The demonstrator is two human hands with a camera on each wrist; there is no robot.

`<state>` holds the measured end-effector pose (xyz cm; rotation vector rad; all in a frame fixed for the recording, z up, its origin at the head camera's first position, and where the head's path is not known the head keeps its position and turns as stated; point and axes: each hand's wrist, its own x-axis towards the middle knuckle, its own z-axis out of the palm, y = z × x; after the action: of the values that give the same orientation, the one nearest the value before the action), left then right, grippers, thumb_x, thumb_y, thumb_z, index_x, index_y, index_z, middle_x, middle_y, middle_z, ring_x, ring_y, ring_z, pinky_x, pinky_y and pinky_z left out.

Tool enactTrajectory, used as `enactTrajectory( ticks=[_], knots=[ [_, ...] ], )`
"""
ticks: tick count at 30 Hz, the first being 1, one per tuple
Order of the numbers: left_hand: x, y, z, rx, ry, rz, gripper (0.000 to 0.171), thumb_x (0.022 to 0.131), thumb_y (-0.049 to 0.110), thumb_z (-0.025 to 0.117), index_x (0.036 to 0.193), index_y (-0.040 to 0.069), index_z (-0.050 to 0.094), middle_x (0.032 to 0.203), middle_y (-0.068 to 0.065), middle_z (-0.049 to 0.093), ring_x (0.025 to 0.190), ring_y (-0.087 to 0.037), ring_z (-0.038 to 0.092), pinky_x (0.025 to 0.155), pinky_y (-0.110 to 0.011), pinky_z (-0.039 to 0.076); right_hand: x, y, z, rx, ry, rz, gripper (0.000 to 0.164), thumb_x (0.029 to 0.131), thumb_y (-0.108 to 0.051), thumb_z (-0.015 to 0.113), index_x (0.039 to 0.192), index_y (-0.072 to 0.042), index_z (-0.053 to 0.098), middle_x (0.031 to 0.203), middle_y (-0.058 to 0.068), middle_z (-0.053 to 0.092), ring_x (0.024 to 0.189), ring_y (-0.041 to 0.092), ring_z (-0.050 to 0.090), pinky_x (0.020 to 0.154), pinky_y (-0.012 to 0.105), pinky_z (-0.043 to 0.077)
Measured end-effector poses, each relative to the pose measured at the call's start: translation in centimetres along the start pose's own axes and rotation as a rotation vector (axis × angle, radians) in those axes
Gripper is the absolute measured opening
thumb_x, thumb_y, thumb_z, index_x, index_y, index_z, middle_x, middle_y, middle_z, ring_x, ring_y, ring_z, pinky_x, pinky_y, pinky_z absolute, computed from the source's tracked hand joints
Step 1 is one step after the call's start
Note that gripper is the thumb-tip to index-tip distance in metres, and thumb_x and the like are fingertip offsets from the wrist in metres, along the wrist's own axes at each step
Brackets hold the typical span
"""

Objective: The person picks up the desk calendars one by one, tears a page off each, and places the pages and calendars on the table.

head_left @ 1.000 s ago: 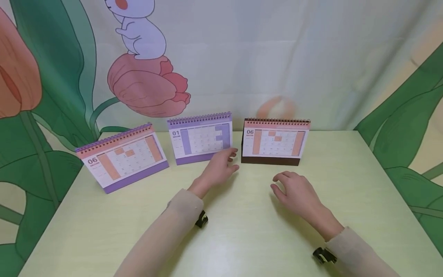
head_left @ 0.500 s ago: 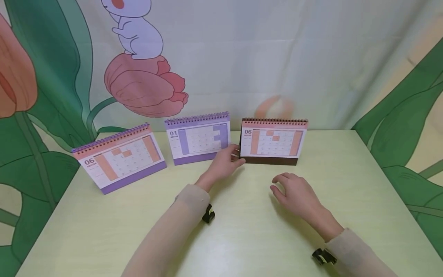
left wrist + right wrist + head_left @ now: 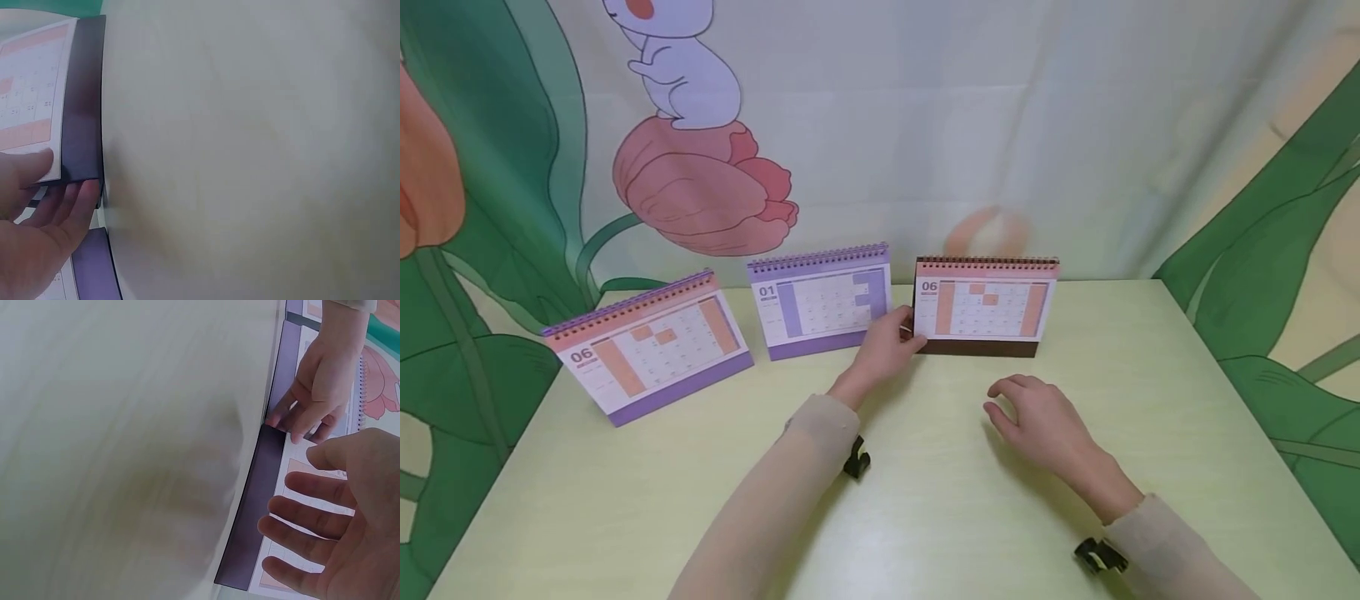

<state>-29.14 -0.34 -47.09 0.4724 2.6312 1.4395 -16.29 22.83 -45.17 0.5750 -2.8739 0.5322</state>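
Note:
Three desk calendars stand in a row on the table. My left hand (image 3: 883, 343) pinches the lower left edge of the right-hand calendar (image 3: 988, 304), which has a pink page marked 06 and a dark base. In the left wrist view, the thumb of the left hand (image 3: 37, 250) lies on the page's front, while the other fingers reach round the side of the dark base (image 3: 84, 106). My right hand (image 3: 1037, 417) hovers in front of that calendar, holding nothing. Its fingers (image 3: 306, 519) are loosely bent and spread in the right wrist view.
The purple calendar (image 3: 820, 304) marked 01 stands just left of the held one. Further left, another pink-paged calendar (image 3: 655, 342) with a purple base is angled. A printed curtain (image 3: 880, 150) hangs behind the pale table (image 3: 925, 517).
My left hand has moved right, from in front of the purple calendar to the dark-based calendar's left edge, and has taken hold there. The right hand stays nearly still. The view has shifted slightly.

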Motion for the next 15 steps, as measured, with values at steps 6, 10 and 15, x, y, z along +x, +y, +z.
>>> enactTrajectory(
  ticks=[6, 10, 15],
  knots=[
    [0.32, 0.21, -0.20, -0.012, -0.027, -0.020, 0.025, 0.100, 0.006, 0.068, 0.123, 0.001, 0.062, 0.113, -0.012, 0.066, 0.100, -0.025, 0.065, 0.084, -0.034, 0.056, -0.11, 0.00, -0.33, 0.003, -0.022, 0.024, 0.017, 0.097, -0.019, 0.072, 0.105, -0.004, 0.073, 0.109, 0.012, 0.073, 0.103, 0.033, 0.069, 0.089, 0.050, 0.055],
    [0.45, 0.34, -0.31, 0.006, -0.034, -0.016, 0.027, 0.098, 0.004, 0.068, 0.124, -0.001, 0.062, 0.113, -0.013, 0.067, 0.100, -0.026, 0.065, 0.084, -0.034, 0.056, -0.23, 0.10, -0.52, 0.001, -0.030, 0.032, 0.018, 0.097, -0.019, 0.072, 0.105, -0.004, 0.073, 0.110, 0.013, 0.073, 0.103, 0.033, 0.069, 0.090, 0.050, 0.055],
    [0.75, 0.24, -0.21, 0.016, -0.039, -0.017, 0.029, 0.098, 0.002, 0.068, 0.126, -0.001, 0.062, 0.115, -0.014, 0.068, 0.102, -0.027, 0.066, 0.087, -0.034, 0.055, -0.33, 0.32, -0.72, 0.004, -0.019, 0.027, 0.017, 0.096, -0.018, 0.072, 0.105, -0.004, 0.073, 0.110, 0.013, 0.073, 0.103, 0.033, 0.069, 0.090, 0.050, 0.055]
  ],
)
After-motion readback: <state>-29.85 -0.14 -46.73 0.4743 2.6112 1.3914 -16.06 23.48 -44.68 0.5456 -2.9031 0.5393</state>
